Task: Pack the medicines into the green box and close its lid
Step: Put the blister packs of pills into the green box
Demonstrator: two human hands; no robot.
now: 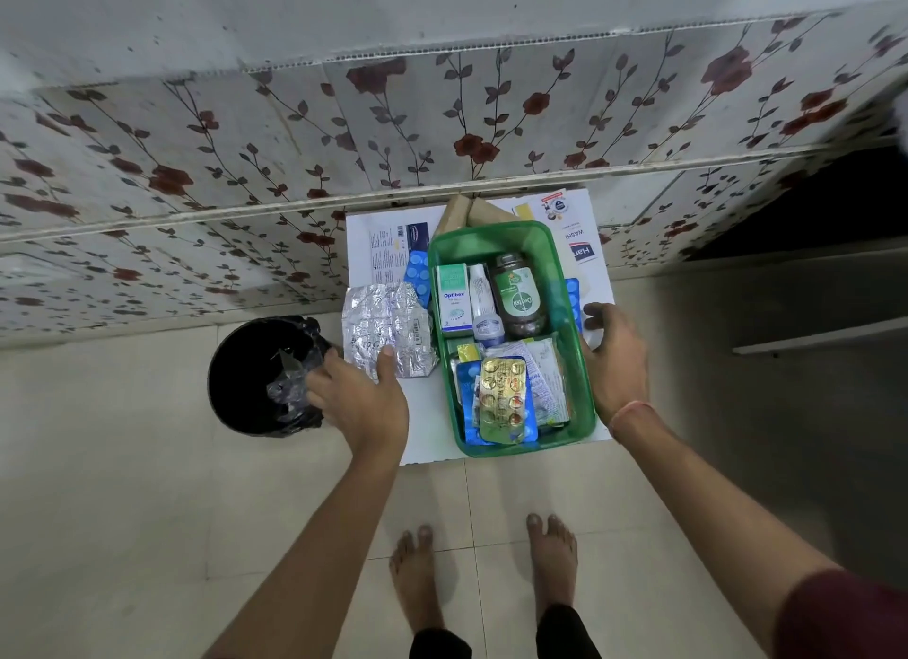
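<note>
Left hand [361, 403] pinches silver blister strips [388, 329]; right hand [614, 358] rests against the open, medicine-filled green box [572, 363].

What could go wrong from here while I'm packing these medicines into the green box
The silver foil strips in your left hand sit right beside the black bin; a slip could drop them in. Blue blister packs lie half hidden outside the green box, one by each long side, and may be left behind. The strips piled at the near end, with the gold one on top, might stop a lid from closing.
</note>
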